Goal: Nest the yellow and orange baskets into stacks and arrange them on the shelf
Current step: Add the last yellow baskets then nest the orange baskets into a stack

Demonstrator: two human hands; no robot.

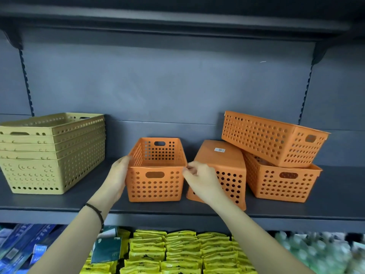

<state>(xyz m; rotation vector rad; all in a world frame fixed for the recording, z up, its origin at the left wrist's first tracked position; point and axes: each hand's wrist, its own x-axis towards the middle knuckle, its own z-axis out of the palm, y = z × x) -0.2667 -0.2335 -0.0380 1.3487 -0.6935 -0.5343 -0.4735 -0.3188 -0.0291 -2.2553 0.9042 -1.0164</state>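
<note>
Yellow packets [181,252] are seen on the lower tier. Upright orange basket [156,184], mid shelf [325,204], is gripped at L wall by left hand [118,175] & pinched at R rim corner by right hand [199,178]. Nested yellow stack [51,153] is set far L.

You have a wide gap on the shelf [335,194] between the yellow stack [53,153] and the upright orange basket [156,175], with tall open space above. Rightward, the overturned basket [219,167] crowds close, with two piled baskets [276,155] just beyond.
</note>
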